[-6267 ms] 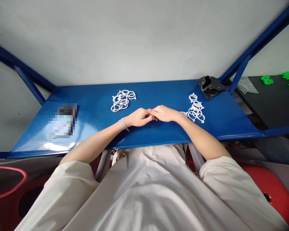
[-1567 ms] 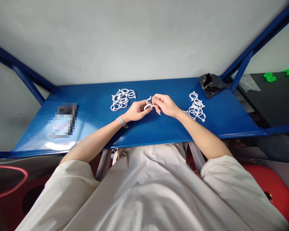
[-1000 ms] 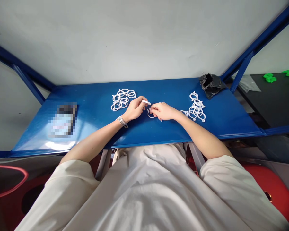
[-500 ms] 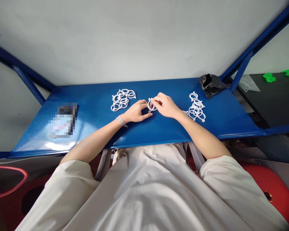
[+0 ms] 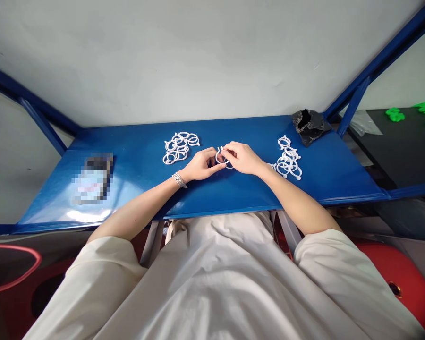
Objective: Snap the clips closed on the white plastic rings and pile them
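Observation:
Between my hands, just over the blue tabletop, is a white plastic curtain ring (image 5: 216,156) with its end tips pointing up and apart. My left hand (image 5: 202,164) grips its left and lower side between thumb and fingers. At the ring's right side, my right hand (image 5: 243,157) pinches it with thumb and bent fingers, hiding part of it. A loose pile of similar white rings (image 5: 181,147) lies beyond and left of my left hand. Another group of white rings (image 5: 289,158) lies to the right of my right hand, partly behind my wrist.
A crumpled black plastic bag (image 5: 310,126) stands at the table's back right corner. On the left of the blue table (image 5: 134,141) lies a pixelated, phone-like object (image 5: 93,178). Green pieces (image 5: 395,114) sit on a dark surface farther right. Blue frame bars flank the table.
The ring has turned and moved slightly lower between my hands, and its tips now stand apart. My left thumb has shifted right onto its lower side. The ring piles have not moved.

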Demonstrator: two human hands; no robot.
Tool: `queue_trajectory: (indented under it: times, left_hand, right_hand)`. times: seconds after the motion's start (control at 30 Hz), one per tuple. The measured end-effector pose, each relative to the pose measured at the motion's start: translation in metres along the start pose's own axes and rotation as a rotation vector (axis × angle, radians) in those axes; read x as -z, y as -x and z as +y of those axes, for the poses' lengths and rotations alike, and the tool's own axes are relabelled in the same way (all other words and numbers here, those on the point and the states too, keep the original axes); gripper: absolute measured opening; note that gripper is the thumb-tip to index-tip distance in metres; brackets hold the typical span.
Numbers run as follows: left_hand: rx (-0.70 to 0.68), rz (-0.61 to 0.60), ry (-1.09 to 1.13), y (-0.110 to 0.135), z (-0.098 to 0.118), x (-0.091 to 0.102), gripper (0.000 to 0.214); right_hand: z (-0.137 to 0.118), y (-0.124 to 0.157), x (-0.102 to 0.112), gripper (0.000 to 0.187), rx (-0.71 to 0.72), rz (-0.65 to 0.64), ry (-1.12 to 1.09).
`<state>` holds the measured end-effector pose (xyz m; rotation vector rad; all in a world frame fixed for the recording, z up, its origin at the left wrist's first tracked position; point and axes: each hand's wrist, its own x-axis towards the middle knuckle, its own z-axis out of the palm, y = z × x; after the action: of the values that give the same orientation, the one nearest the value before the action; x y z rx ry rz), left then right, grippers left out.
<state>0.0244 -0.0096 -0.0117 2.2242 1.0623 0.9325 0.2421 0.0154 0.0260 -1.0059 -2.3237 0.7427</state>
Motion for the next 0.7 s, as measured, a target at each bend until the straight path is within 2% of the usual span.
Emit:
queue_trajectory:
  times: [0.17,0.3,0.4,0.57,0.7]
  left_hand:
    - [-0.029,0.077,0.003,0.001,0.000,-0.001,0.039]
    - [-0.103,0.057,-0.023,0.001,0.004,-0.001,0.035]
    - [-0.119,0.046,-0.031,0.002,0.007,-0.001,0.029]
    - [-0.026,0.113,0.124,0.002,0.002,-0.001,0.024]
    - [0.086,0.134,0.225,0.002,-0.002,0.000,0.034]
  right_hand:
    - [-0.001,0.001,-0.002,0.030,-0.013,-0.056,-0.070]
    - [-0.003,0.003,-0.009,0.037,0.010,-0.091,-0.094]
    - [-0.003,0.002,-0.012,0.033,0.041,-0.062,-0.077]
    - [0.001,0.000,-0.007,0.025,0.038,0.003,-0.008]
    - [0.001,0.001,-0.004,0.019,-0.008,-0.079,0.032]
